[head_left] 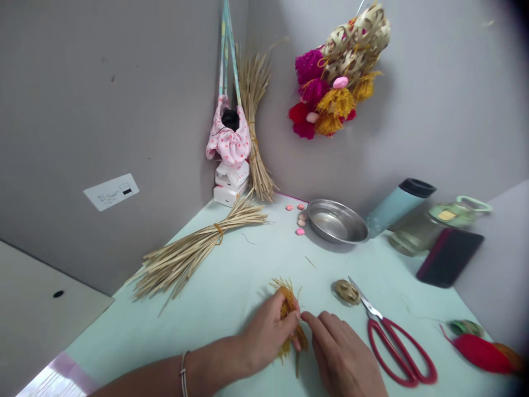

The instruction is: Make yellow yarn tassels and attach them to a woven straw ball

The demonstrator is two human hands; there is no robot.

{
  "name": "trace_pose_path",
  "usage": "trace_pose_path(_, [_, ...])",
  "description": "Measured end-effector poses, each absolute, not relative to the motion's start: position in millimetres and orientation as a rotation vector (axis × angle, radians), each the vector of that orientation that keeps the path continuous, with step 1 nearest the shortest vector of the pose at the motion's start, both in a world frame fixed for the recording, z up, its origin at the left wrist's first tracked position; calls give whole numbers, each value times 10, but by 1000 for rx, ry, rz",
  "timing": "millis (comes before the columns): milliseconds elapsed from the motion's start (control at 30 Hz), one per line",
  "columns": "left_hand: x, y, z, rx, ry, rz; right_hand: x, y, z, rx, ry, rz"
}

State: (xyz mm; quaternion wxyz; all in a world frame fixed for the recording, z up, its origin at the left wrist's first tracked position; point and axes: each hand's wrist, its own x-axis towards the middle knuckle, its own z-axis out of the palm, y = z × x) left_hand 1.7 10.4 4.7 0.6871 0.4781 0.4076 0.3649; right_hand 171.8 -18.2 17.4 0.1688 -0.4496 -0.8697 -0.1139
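My left hand (270, 328) is closed round a mustard-yellow yarn tassel (286, 347), whose frayed strands stick out above and below the fingers. Close beside it, my right hand (341, 350) has its thumb and forefinger pinched together by the left fingertips. Whatever sits in that pinch is too small to make out. To the right of my hands lie red-handled scissors (397, 353), blades partly apart and pointing away. A small woven straw ball (347, 292) rests near the blade tips.
A tied straw bundle (198, 242) lies left; another (254, 127) leans in the corner. Behind are pink beads (300, 231), a metal bowl (336, 220), a blue tumbler (399, 207), a green bottle (425, 229) and a phone (450, 258). Red yarn (483, 353) lies right. Tasselled woven balls (351, 55) hang above.
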Motion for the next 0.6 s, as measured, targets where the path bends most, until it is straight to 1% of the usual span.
trace_pose_path(67, [17,105,60,1042,908,817,1848,-145,101,-1404,-2506,-428])
trace_pose_path(133, [13,111,75,1012,900,825,1996,-101,40,-1627,-2449,-431])
trace_pose_path(200, [9,119,88,982,879,835,2087,-66,45,-1827,-2295,-275])
trace_pose_path(233, [7,121,92,969,866,836,2092,-56,81,-1857,-2205,-130])
trace_pose_path(367, [13,117,92,944,824,821,1881,-67,334,-1681,-1937,644])
trace_pose_path(433, [18,112,85,951,803,808,1749,-78,421,-1523,-1933,894])
trace_pose_path(500, [22,106,72,962,778,792,1677,-81,441,-1421,-1964,983])
trace_pose_path(600, [23,94,43,956,734,771,1681,-85,388,-1399,-1944,871])
